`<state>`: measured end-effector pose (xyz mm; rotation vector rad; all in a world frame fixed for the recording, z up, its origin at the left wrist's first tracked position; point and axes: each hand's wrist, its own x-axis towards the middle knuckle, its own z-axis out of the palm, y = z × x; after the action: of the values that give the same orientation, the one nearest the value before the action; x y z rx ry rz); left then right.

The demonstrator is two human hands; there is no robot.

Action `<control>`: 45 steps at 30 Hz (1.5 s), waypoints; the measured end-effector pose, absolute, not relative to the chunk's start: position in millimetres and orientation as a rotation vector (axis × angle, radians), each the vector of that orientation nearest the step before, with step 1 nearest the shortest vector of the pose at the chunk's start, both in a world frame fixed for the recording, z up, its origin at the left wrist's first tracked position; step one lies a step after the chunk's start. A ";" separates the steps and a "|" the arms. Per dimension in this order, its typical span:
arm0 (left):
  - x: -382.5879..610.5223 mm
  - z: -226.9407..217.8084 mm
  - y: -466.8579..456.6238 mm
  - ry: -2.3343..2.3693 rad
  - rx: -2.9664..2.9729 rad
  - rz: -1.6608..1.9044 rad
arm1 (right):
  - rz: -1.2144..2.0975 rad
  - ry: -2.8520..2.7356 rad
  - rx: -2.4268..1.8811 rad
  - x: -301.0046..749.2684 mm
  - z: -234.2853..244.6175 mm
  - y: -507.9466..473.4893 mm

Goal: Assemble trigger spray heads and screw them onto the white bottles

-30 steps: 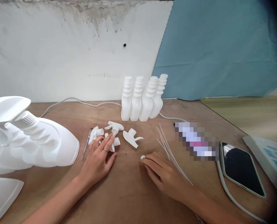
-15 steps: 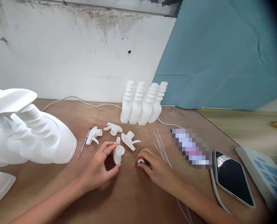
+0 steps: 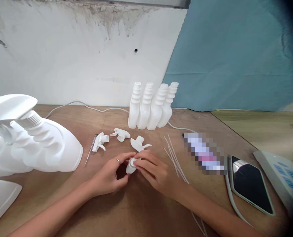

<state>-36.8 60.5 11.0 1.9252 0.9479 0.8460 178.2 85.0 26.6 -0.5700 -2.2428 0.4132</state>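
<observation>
My left hand point(image 3: 113, 174) is closed around a white trigger sprayer head point(image 3: 131, 168), its round collar facing up toward me. With fingertips together, my right hand point(image 3: 158, 171) pinches a small white round plastic piece point(image 3: 133, 161) at the mouth of that collar. Whether the piece sits inside the collar or only on top, I cannot tell. Just beyond my hands lie more white trigger sprayer heads: one on the right point(image 3: 138, 144), one in the middle point(image 3: 121, 134) and one on the left point(image 3: 100, 142) beside a thin screwdriver point(image 3: 90, 152).
Several white bottles point(image 3: 142, 112) stand by the wall. Large white spray bottles point(image 3: 54, 144) fill the left side. Thin white tubes point(image 3: 174, 158), a blurred-out item point(image 3: 204, 153), a phone point(image 3: 251, 184), a cable point(image 3: 231, 200) and a white package point(image 3: 282, 174) lie on the right.
My right hand has moved left with the small round piece and brought it to the sprayer head's collar. My left hand has shifted slightly right with the sprayer head.
</observation>
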 end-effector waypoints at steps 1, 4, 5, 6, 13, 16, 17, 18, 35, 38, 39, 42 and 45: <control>-36.9 10.4 59.9 0.957 1.889 0.837 | 0.403 -2.287 -0.551 178.6 23.9 84.2; -37.6 9.5 57.9 0.957 1.816 0.837 | 0.454 -2.311 -0.566 180.5 16.7 81.7; -38.0 9.2 57.1 0.958 1.818 0.842 | 0.483 -2.294 -0.586 181.0 14.3 80.9; -38.3 8.8 56.3 0.966 1.836 0.837 | 0.505 -2.275 -0.605 181.4 11.7 80.3; -35.9 3.1 55.2 1.029 2.353 0.826 | 0.545 -2.226 -0.634 181.8 -4.9 79.6; -33.8 1.9 56.7 1.071 2.483 0.830 | 0.434 -2.238 -0.666 181.1 -7.8 79.4; -33.6 1.5 57.1 1.086 2.510 0.844 | 0.391 -2.254 -0.684 180.9 -8.0 79.2; -33.5 1.0 57.2 1.092 2.533 0.854 | 0.347 -2.273 -0.704 180.7 -7.8 78.8; -32.2 5.2 59.9 1.045 2.434 0.867 | 0.060 -2.332 -0.738 174.6 -3.7 76.6; -33.2 3.6 59.8 1.080 2.423 0.818 | 0.004 -2.370 -0.838 169.5 3.2 72.8; -33.4 3.2 59.8 1.089 2.417 0.791 | 0.011 -2.397 -0.869 167.7 6.1 71.9; -33.1 1.8 59.4 1.110 2.387 0.730 | 0.098 -2.472 -0.950 163.6 12.7 70.9; -32.5 -1.6 59.1 1.165 2.351 0.721 | 0.281 -2.479 -0.966 165.2 17.0 71.8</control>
<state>-32.5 59.1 -1.6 2.3514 1.1654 0.7214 165.2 71.8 17.0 -0.9657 -2.4791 0.2806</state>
